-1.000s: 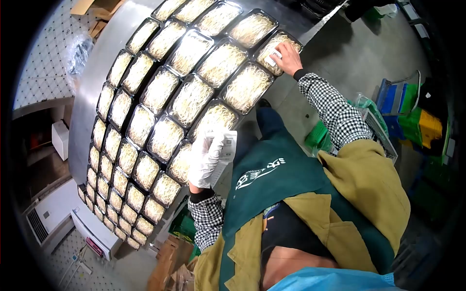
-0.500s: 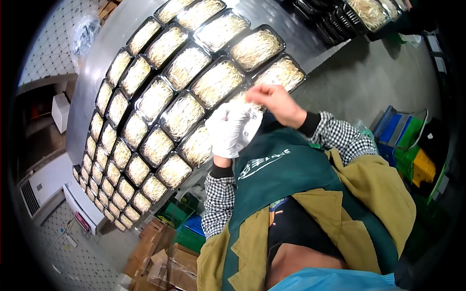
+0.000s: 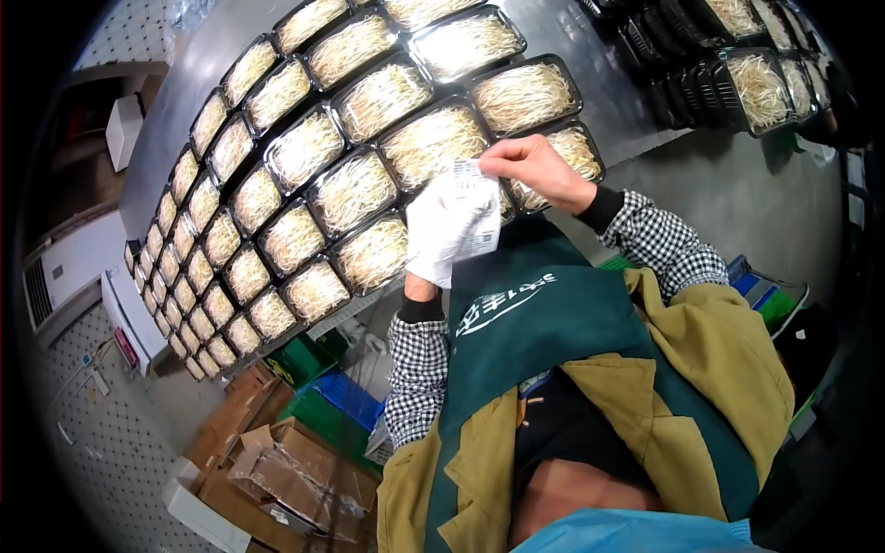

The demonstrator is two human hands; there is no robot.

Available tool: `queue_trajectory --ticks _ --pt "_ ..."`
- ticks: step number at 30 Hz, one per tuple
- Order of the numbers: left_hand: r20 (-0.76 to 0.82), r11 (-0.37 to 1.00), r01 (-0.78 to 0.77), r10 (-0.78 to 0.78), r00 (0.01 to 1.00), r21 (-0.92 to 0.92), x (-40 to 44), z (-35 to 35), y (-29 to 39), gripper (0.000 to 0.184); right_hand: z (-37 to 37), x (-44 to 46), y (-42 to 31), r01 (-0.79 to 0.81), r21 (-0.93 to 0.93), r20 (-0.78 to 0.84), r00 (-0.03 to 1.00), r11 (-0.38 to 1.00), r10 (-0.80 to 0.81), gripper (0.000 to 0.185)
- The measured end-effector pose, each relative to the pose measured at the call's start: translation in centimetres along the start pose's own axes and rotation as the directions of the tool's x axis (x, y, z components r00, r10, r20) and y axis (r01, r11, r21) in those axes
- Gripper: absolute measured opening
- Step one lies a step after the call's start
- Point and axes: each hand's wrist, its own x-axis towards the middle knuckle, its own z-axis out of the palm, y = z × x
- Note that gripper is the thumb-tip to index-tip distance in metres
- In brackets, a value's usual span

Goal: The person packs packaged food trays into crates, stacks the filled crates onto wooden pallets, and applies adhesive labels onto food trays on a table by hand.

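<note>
Black trays of bean sprouts (image 3: 355, 191) under clear film stand in close rows on a metal table (image 3: 604, 83). My left hand (image 3: 431, 230), in a white glove, holds a strip of white printed labels (image 3: 475, 207) over the near edge of the rows. My bare right hand (image 3: 539, 170) pinches at the top corner of the labels, thumb and forefinger together. Just behind the right hand, the tray at the table's right corner (image 3: 573, 152) is partly covered by it.
Stacked trays (image 3: 761, 88) of sprouts and black trays stand at the upper right. Cardboard boxes (image 3: 304, 475) and green and blue crates (image 3: 336, 405) lie below the table's near edge. Another crate (image 3: 761, 290) is on the floor at the right.
My right hand has left the corner tray and come to the labels in my left hand. The view has shifted, bringing more stacked trays and cardboard into sight.
</note>
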Motion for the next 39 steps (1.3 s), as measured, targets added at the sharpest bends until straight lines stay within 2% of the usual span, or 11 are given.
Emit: queue_trajectory --ticks 3,7,13,18,20,22,28,33,34,37,39 --pt "0.232 0.986 0.095 -0.124 0.965 0.134 -0.4 -0.6 -0.2 0.026 -4.7 1.7 0.2 0.060 -0.055 -0.191 0.979 0.997 -0.069 0.017" --pt "0.254 0.875 -0.229 0.127 0.959 0.426 -0.6 -2.3 -0.9 0.026 -11.8 5.5 3.1 0.095 -0.829 -0.194 0.876 0.551 -0.442 0.029" --pt "0.105 0.973 -0.145 0.127 0.986 0.180 -2.6 -1.1 4.6 0.028 -10.4 8.1 7.0 0.032 -0.989 -0.081 0.700 0.145 -0.710 0.032" --pt "0.000 0.964 -0.224 0.226 0.974 0.144 -2.1 -0.7 4.2 0.025 -9.3 7.2 5.7 0.102 -0.807 -0.331 0.738 0.582 -0.588 0.030" --pt "-0.042 0.919 -0.306 0.326 0.944 0.248 -1.7 -0.4 3.7 0.020 -4.5 3.6 1.5 0.108 -0.321 -0.149 0.975 0.941 -0.163 0.034" --pt "-0.108 0.872 -0.389 0.436 0.894 0.297 -0.3 -0.1 1.3 0.015 -0.8 0.4 -0.8 0.156 0.028 0.143 0.977 0.987 -0.159 0.036" --pt "-0.287 0.863 -0.375 0.475 0.832 0.340 0.6 1.4 2.2 0.017 2.2 -0.6 -2.7 0.127 0.303 -0.094 0.990 0.944 -0.103 0.023" --pt "-0.022 0.988 0.051 -0.055 0.998 -0.148 1.4 0.3 1.6 0.018 0.1 2.7 -1.7 0.097 0.205 -0.176 0.983 0.974 -0.061 0.022" --pt "0.081 0.980 0.163 -0.173 0.982 0.117 1.6 -1.0 1.8 0.019 -1.9 5.4 -1.2 0.085 0.272 -0.280 0.960 0.958 -0.006 0.022" --pt "0.065 0.936 -0.138 0.123 0.990 0.323 1.3 -2.0 2.2 0.023 -7.8 13.4 -0.6 0.290 -0.469 -0.393 0.777 0.834 -0.492 0.027" --pt "-0.024 0.936 -0.136 0.152 0.988 0.325 0.7 -2.2 3.7 0.028 -10.5 18.7 1.4 0.039 -0.771 -0.328 0.832 0.636 -0.448 0.044"
